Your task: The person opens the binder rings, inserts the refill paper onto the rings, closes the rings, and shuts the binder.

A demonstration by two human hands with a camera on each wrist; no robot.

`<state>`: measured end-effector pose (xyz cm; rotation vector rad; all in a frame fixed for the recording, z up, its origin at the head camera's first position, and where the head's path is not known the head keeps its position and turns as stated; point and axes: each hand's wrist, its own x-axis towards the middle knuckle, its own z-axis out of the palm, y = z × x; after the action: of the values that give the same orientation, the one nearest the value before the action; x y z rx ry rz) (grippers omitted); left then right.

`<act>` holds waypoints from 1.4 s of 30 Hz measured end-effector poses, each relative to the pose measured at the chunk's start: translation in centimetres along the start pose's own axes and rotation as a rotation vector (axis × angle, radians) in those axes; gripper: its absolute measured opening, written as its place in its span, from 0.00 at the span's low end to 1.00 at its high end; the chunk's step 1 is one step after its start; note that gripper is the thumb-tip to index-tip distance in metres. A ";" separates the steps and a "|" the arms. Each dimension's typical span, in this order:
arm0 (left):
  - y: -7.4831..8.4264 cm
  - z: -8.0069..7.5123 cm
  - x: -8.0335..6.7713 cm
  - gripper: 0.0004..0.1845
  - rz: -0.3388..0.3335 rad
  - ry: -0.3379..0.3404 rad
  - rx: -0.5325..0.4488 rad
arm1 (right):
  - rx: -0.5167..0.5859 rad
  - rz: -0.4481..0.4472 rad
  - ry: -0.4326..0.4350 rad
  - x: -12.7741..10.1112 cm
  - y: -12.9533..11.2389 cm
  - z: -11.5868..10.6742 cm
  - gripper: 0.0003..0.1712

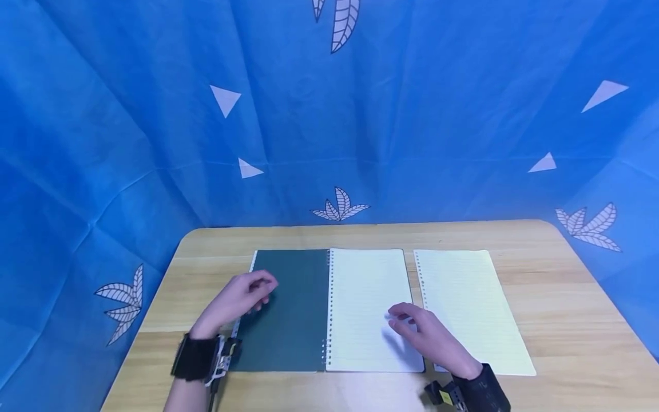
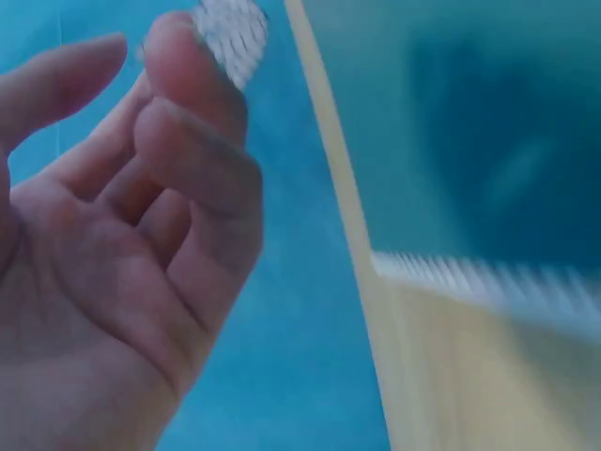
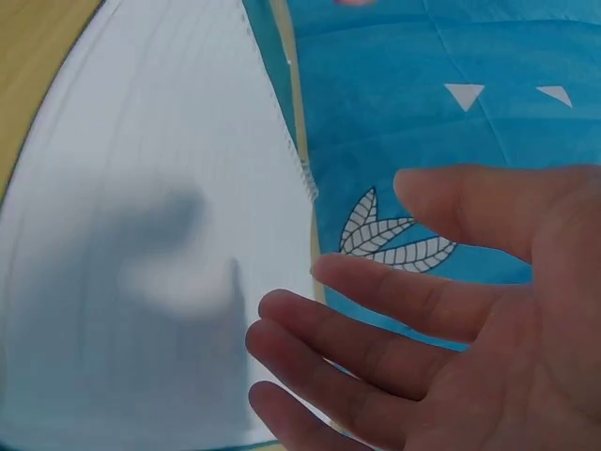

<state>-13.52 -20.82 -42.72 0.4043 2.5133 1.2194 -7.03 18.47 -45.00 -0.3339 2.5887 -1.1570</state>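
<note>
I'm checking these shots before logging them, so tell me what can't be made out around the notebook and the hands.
- Head view: whether the right hand touches the lined page; the hand hides the spot beneath.
- Head view: any writing on the loose sheet; too small.
- Left wrist view: the notebook cover is motion-blurred; the left hand is cut off by the frame edge.
- Right wrist view: the page's lines are blurred and shadowed.

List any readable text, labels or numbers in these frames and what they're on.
None readable.
Open spiral-bound notebook with dark green cover: no lettering visible.
Its lined cream page: ruled lines only.
Loose punched lined sheet: ruled lines only.
Blue backdrop cloth: white leaf and triangle prints, no words.
</note>
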 end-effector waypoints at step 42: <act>1.8 5.0 15.8 0.06 0.013 -0.002 0.175 | 0.087 -0.061 0.168 20.4 -3.9 3.2 0.06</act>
<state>-25.68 -10.18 -46.68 0.4633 2.6288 1.0061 -24.56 7.20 -47.42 -0.3110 2.6765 -1.3691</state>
